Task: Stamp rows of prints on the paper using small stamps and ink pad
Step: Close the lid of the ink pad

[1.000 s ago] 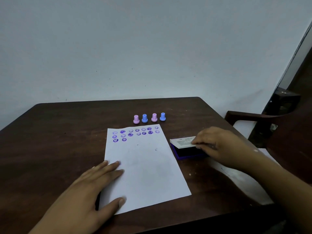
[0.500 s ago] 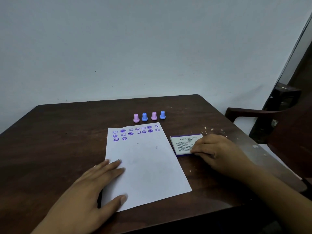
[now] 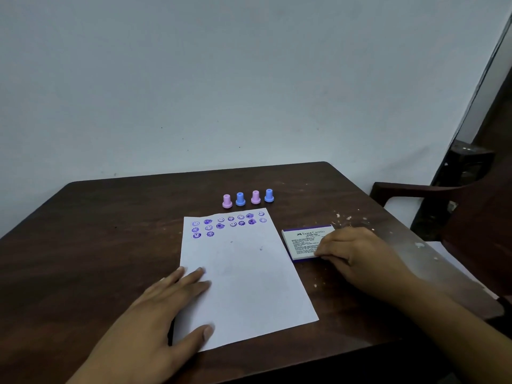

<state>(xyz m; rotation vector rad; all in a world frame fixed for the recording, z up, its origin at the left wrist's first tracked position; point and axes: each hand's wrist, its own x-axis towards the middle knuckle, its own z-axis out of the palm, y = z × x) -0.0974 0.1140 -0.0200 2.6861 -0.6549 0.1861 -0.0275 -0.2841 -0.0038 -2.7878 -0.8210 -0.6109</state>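
Since one second ago the lid of the ink pad (image 3: pixel 306 242) came down: before it stood lifted with the dark purple base visible, and now the pad lies closed and flat under the right hand (image 3: pixel 357 252). The fingers (image 3: pixel 322 249) of this hand are together and curled, and they rest on the right side of the lid; they touch it but do not clamp it. On the white lid I can read "FABER-CASTELL" and below it "STAMP PAD"; the smaller lines are too small to read. The left hand (image 3: pixel 155 314) lies flat with its fingers (image 3: pixel 194 275) spread apart, pressing the near left corner of the paper (image 3: pixel 243 284). Purple prints (image 3: pixel 230 223) fill the far edge of the paper in rows. Just beyond the paper four small stamps (image 3: pixel 248 198) stand upright in a line on the dark surface (image 3: pixel 97 231), pink and blue in turn. At the far right is a chair (image 3: pixel 443 189).
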